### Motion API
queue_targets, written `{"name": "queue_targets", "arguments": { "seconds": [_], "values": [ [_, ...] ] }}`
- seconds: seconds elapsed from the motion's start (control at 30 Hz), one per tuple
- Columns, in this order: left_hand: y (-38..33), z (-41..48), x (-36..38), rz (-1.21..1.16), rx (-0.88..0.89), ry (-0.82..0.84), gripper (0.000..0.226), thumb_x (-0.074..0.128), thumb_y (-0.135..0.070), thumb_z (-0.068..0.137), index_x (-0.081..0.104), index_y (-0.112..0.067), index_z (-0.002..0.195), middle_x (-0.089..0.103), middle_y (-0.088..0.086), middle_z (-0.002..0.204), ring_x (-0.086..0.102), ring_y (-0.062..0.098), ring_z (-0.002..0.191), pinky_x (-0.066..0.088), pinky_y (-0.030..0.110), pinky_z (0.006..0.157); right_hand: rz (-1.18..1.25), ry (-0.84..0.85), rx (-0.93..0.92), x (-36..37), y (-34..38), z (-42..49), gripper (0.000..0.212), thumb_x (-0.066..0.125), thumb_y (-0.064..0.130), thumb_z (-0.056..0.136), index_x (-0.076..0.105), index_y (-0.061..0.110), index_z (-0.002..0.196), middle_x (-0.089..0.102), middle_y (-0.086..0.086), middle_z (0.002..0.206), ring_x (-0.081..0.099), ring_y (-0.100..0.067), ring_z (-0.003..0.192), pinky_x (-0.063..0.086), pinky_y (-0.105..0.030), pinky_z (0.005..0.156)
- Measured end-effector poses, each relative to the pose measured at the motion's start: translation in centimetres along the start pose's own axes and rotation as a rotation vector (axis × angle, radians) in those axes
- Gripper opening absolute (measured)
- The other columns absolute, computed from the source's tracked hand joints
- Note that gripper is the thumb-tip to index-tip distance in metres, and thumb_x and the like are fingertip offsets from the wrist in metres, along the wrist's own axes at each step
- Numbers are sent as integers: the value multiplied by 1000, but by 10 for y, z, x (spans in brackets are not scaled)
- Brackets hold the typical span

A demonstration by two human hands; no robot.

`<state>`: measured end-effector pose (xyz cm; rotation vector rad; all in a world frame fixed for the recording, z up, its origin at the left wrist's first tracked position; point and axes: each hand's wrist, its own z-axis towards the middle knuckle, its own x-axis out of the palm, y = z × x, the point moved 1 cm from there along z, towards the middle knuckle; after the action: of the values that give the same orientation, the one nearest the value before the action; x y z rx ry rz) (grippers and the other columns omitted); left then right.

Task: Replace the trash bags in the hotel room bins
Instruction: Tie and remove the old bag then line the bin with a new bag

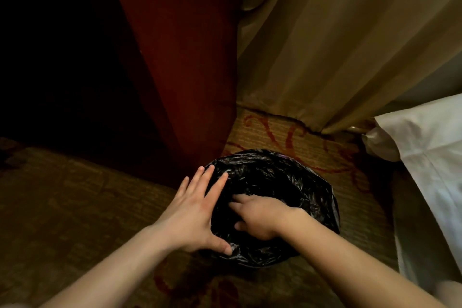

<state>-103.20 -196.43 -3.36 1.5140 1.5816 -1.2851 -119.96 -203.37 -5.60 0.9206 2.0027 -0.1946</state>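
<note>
You have open carpet [82, 207] at the near left of the bin [327, 207]. A dark red wooden panel [180, 70] crowds its far left, the curtain [337, 45] hangs close behind, and white bedding [430, 157] hems the right.

Our left hand [197, 210] flat, palm down, fingers straight and spread, thumb splayed toward us. Our right hand [257, 217] just beside it, back up, wrist bent, fingers angled down and leftward, tips lost in dark; grip we cannot tell. Both forearms bare, reaching forward from lower corners, converging.
</note>
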Motion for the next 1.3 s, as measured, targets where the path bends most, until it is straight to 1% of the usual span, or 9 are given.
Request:
{"name": "queue_targets", "arguments": {
  "seconds": [0.2, 0.37, 0.63, 0.8, 0.9, 0.97, 1.03, 1.2, 1.3],
  "values": [
    [-8, 1, 6, -52, 26, -80, 143, 61, -92, 53, -30, -38, 149, -42, -5, 155, -45, 13, 139, -17, 44, 121, -76, -448, -22, 27, -1, -89, 53, 41, 63, 86, 67, 32, 119, 69, 7, 118, 67, -18, 110, 56, -37, 94],
    [-9, 0, 16, -94, -13, 2, 146, 70, -86, 48, -31, -45, 146, -45, -8, 153, -45, 18, 138, -10, 43, 121, 75, -570, -110, 73, -5, -125, 27, 48, 40, 93, 63, 40, 116, 62, 8, 125, 61, -12, 113, 56, -26, 80],
    [-16, 2, 9, -111, 35, 70, 149, 81, -76, 44, -30, -57, 140, -47, -11, 151, -47, 18, 137, -8, 39, 114, 229, -779, -219, 79, -24, -136, 13, 63, 38, 96, 70, 30, 88, 58, 14, 87, 56, -7, 79, 47, -25, 71],
    [-19, 1, 10, -53, 55, 69, 147, 80, -76, 46, -32, -57, 139, -48, -10, 150, -48, 18, 136, -10, 38, 114, 443, -830, 49, 89, -47, -132, 29, 54, 53, 94, 69, 32, 81, 59, 21, 78, 58, 4, 74, 49, -14, 63],
    [-19, 0, 9, -43, 57, 71, 146, 79, -77, 48, -34, -57, 139, -49, -11, 150, -48, 19, 136, -12, 38, 114, 608, -1049, 292, 76, -62, -131, 8, 68, 37, 89, 68, 29, 87, 60, 18, 82, 58, 1, 76, 46, -15, 64],
    [-18, -1, 9, -51, 57, 70, 146, 80, -77, 47, -33, -57, 139, -49, -12, 149, -48, 18, 136, -10, 38, 114, 803, -996, 469, 67, -73, -127, 28, 71, 33, 89, 61, 31, 115, 58, 13, 109, 57, 0, 91, 50, -23, 79],
    [-18, -1, 9, -54, 58, 73, 146, 80, -76, 47, -32, -57, 139, -49, -13, 149, -48, 18, 136, -7, 39, 114, 1020, -749, 534, 64, -78, -121, 49, 68, 41, 89, 53, 32, 135, 54, 14, 130, 56, -6, 112, 52, -38, 97],
    [-14, -4, 17, 21, 71, 61, 141, 83, -65, 59, -30, -54, 142, -48, -8, 151, -47, 21, 137, -6, 40, 118, 1705, -686, 534, 62, -70, -114, 13, 63, 12, 95, 71, 12, 106, 78, -10, 99, 76, -25, 90, 58, -46, 84],
    [-11, -4, 20, 44, 54, 93, 140, 83, -63, 61, -31, -52, 143, -47, -6, 152, -47, 22, 137, -9, 41, 119, 1696, -624, 589, 66, -71, -109, 16, 60, 14, 98, 68, 15, 112, 79, -7, 97, 76, -26, 89, 60, -46, 81]
  ]
}}
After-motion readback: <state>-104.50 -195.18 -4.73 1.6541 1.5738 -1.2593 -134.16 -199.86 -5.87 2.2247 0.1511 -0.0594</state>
